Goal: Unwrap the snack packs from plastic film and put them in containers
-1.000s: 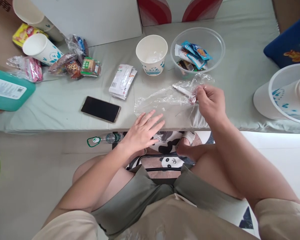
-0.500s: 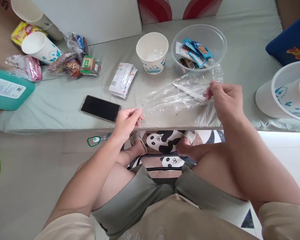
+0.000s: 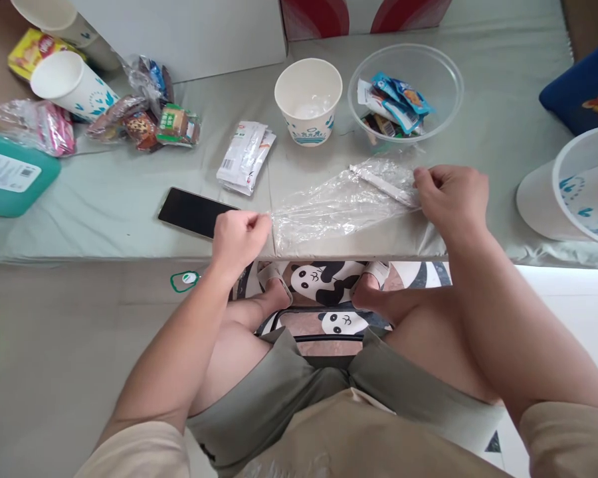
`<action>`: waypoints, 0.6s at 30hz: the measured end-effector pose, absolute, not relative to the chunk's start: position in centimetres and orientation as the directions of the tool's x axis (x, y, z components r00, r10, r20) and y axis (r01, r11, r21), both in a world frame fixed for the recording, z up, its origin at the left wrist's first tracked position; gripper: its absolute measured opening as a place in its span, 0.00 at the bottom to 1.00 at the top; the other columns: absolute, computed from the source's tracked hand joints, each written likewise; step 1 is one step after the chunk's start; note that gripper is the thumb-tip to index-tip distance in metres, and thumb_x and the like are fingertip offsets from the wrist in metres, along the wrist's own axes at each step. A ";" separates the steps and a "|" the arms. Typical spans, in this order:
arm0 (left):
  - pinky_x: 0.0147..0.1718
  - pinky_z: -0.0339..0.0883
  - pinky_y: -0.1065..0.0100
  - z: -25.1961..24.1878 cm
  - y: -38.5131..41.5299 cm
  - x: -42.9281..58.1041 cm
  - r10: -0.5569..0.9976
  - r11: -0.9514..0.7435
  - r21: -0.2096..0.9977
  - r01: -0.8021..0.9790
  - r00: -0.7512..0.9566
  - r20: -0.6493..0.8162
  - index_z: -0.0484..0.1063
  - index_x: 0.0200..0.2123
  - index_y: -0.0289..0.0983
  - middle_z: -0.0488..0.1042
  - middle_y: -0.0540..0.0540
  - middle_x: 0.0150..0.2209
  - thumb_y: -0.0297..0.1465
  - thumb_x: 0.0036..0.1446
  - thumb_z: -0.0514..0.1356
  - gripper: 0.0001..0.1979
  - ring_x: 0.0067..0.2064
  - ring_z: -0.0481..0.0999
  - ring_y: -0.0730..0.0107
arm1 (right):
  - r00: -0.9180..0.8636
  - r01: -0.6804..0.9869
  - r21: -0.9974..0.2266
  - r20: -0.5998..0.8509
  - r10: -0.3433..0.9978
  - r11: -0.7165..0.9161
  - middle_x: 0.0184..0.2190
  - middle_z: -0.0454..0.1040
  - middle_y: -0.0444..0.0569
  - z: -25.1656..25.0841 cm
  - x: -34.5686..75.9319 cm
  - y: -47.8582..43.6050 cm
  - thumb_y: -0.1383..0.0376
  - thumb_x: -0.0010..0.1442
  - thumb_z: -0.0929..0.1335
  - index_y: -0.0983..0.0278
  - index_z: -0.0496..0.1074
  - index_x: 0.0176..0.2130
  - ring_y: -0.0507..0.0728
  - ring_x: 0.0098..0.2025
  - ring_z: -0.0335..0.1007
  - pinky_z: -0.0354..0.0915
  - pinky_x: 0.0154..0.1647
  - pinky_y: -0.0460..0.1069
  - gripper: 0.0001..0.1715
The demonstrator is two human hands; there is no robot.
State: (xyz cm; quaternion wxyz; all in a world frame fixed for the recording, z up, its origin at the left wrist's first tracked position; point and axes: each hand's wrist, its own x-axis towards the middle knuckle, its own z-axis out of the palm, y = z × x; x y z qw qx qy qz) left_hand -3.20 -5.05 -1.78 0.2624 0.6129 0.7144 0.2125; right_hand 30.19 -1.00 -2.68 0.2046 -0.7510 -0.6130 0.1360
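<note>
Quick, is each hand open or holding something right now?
Left hand: closed, pinching one end of the long, clear, crinkled plastic wrapper.
Right hand: closed on the wrapper's other end; whether also on the slim white strip, unclear.

The bag (image 3: pixel 323 212) fills the way between the left hand (image 3: pixel 239 239) and the right hand (image 3: pixel 456 196). Past it, the cup (image 3: pixel 309 129) and bowl (image 3: pixel 446 93) block — only a thin gap splits them. There's room from the right hand to the bin (image 3: pixel 541 199), and from the phone (image 3: pixel 192 211) to the teal box (image 3: pixel 44 189).
</note>
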 end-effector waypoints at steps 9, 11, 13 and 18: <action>0.54 0.70 0.57 -3.6 -1.9 -3.0 0.976 -0.114 0.547 0.829 0.196 -0.094 0.79 0.50 0.38 0.81 0.41 0.48 0.33 0.56 0.67 0.18 0.50 0.78 0.55 | 0.271 0.899 -0.344 -0.049 0.961 -0.271 0.18 0.50 0.40 -2.0 29.2 -0.9 0.61 0.65 0.66 0.59 0.56 0.22 0.53 0.25 0.45 0.47 0.33 0.53 0.23; 0.51 0.70 0.58 -3.7 -1.8 -2.6 0.977 -0.082 0.545 0.834 0.176 -0.122 0.79 0.50 0.39 0.82 0.42 0.45 0.34 0.55 0.68 0.18 0.47 0.79 0.56 | 0.263 0.906 -0.329 -0.056 0.963 -0.266 0.18 0.50 0.40 -2.1 29.2 -0.8 0.61 0.65 0.66 0.59 0.55 0.22 0.54 0.25 0.44 0.47 0.34 0.53 0.22; 0.45 0.71 0.62 -3.7 -1.8 -2.5 0.980 -0.013 0.566 0.825 0.123 -0.156 0.80 0.47 0.38 0.82 0.45 0.38 0.31 0.55 0.67 0.15 0.40 0.79 0.61 | 0.253 0.912 -0.317 -0.067 0.965 -0.261 0.18 0.51 0.40 -2.1 29.1 -0.8 0.61 0.65 0.65 0.59 0.55 0.22 0.54 0.25 0.44 0.47 0.34 0.53 0.22; 0.37 0.68 0.66 -3.5 -2.0 -3.3 0.988 0.083 0.607 0.790 0.015 -0.154 0.80 0.38 0.38 0.81 0.47 0.33 0.29 0.55 0.64 0.06 0.34 0.76 0.67 | 0.265 0.913 -0.294 -0.099 0.959 -0.282 0.18 0.52 0.41 -1.9 28.8 -0.8 0.62 0.66 0.65 0.59 0.58 0.23 0.54 0.25 0.44 0.47 0.35 0.53 0.21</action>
